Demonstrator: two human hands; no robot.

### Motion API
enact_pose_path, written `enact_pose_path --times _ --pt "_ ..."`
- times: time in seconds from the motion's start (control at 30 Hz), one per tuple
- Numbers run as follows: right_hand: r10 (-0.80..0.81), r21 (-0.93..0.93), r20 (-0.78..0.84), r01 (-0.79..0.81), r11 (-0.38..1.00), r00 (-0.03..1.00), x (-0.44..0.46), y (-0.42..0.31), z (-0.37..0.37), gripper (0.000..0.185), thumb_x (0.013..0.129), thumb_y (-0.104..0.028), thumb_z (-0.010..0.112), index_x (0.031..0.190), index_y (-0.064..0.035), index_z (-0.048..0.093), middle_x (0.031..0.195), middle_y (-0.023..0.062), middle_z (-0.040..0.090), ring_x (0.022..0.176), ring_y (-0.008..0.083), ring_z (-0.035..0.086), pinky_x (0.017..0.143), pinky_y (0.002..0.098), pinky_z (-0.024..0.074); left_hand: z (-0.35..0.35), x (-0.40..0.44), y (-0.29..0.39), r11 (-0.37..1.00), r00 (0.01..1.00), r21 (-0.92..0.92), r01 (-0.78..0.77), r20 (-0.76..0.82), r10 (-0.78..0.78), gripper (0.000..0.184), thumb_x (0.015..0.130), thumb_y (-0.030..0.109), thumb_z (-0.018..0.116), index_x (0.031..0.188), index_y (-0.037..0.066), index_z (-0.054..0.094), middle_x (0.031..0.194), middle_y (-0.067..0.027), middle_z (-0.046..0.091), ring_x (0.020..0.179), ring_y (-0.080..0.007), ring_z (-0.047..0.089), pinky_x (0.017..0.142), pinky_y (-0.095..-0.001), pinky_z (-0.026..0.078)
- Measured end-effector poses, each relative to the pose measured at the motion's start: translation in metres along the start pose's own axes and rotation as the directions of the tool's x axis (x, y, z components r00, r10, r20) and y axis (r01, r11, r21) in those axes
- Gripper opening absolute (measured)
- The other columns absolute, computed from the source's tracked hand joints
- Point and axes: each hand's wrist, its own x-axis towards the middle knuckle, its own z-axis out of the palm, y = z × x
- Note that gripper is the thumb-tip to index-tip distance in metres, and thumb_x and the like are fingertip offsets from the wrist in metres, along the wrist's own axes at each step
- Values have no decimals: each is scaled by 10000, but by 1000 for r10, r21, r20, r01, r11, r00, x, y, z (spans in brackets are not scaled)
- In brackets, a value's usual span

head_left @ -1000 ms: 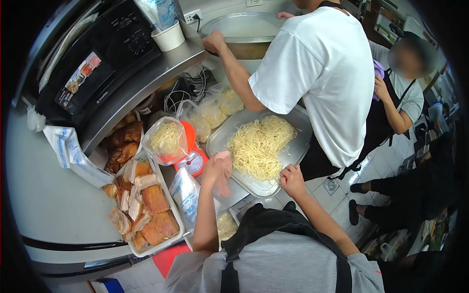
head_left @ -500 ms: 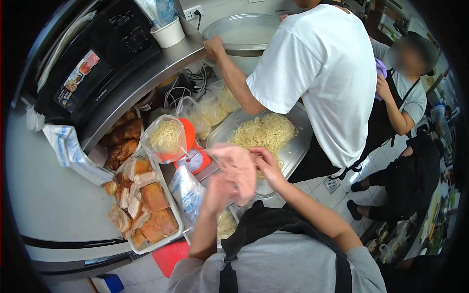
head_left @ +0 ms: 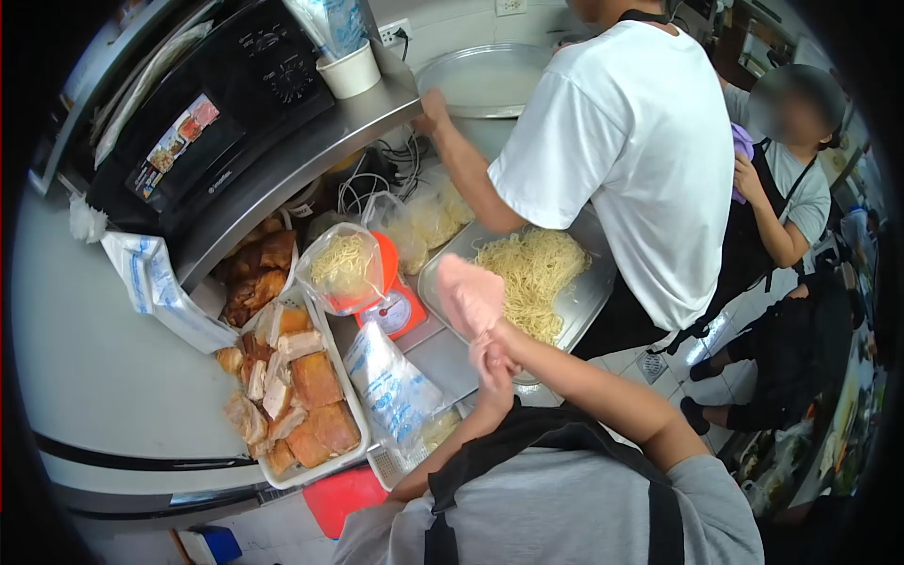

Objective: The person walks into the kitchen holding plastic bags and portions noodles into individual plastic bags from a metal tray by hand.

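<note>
A pink glove (head_left: 471, 294) covers my right hand (head_left: 480, 306), whose fingers are hidden inside it. My left hand (head_left: 493, 363) is closed at my right wrist, its fingers on the glove's cuff edge. Just beyond the glove, a heap of yellow noodles (head_left: 532, 278) lies on a metal tray (head_left: 586, 320). To the left, an orange dial scale (head_left: 394, 311) bears a clear plastic bag of noodles (head_left: 341, 270). Nearer to me lies a stack of clear plastic bags with blue print (head_left: 391, 381).
Cooked meat slabs (head_left: 315, 391) fill a white tray (head_left: 350, 414) at left. A black appliance (head_left: 221, 104) stands on a steel shelf (head_left: 311, 141). One co-worker in a white shirt (head_left: 631, 160) stands close ahead, a hand by a large pot (head_left: 490, 80); another person (head_left: 791, 188) is behind.
The pink glove was in my left hand beside my bare right hand; now it covers the right hand. My left hand has moved to the right wrist. The view has shifted slightly.
</note>
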Motion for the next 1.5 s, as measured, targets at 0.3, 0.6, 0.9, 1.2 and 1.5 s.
enact_pose_path --times 0.3,0.6,0.9,1.2,1.5 --pt "185 -52 171 -179 983 968 -18 12 11 598 984 -362 392 1469 -25 300 1508 133 303 1386 214 267 1138 312 210 -18 37 9 923 984 -369 111 -89 -154 454 971 542 410 1011 99 500 869 -16 527 746 -115 496 653 -278 417" --pt "-123 -469 296 256 845 947 -14 59 9 665 995 -370 454 1505 -20 210 1544 187 221 1434 254 206 1170 346 155 -84 94 -55 953 948 -191 -235 -263 181 305 1016 312 446 1056 19 522 926 -103 595 848 -164 567 760 -306 462" --pt "87 -485 288 67 872 954 -11 39 -17 527 920 -115 547 1429 -69 419 1351 146 547 1238 214 519 1032 322 398 -74 95 19 897 971 408 -171 -87 224 416 991 335 491 749 0 542 655 -71 571 592 -183 554 553 -313 436" --pt "51 -436 -8 -50 899 999 -9 8 -72 305 938 -61 537 1233 -15 600 1134 92 672 1071 154 616 941 287 471 -134 95 -50 491 948 815 -308 306 87 324 843 314 601 942 12 664 986 -213 645 968 -353 604 834 -470 442" --pt "-61 -673 -182 -79 736 981 -19 -16 -130 305 928 -151 588 1198 -15 625 1071 86 694 953 153 638 870 287 486 -109 86 -49 265 933 955 -137 214 -288 515 827 272 593 1298 77 518 1377 -255 445 1258 -418 450 1029 -578 340"
